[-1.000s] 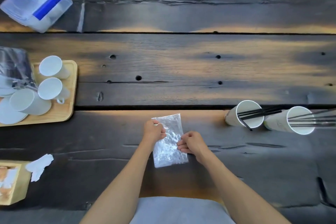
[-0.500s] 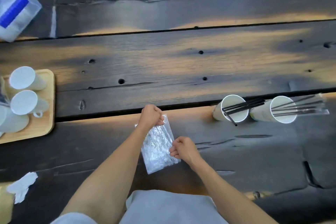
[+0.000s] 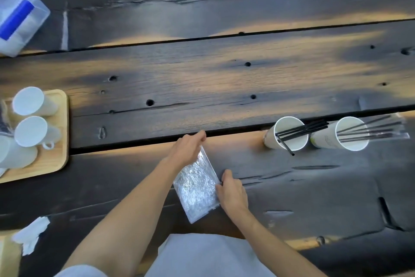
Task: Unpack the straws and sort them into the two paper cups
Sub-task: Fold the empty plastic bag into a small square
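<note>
A crinkled clear plastic bag lies on the dark wooden table just in front of me. My left hand grips its far corner, fingers curled over the top edge. My right hand pinches the bag's right edge. To the right stand two white paper cups. The left cup holds several black straws, one poking out over its near rim. The right cup holds several thin dark straws still inside clear wrappers.
A wooden tray with several white mugs sits at the left. A clear plastic box with a blue clip is at the far left corner. White paper scraps lie at the near left beside a wooden box.
The view has shifted right and down. My left hand moved up along the bag to its far corner, and the bag now lies more slanted.
</note>
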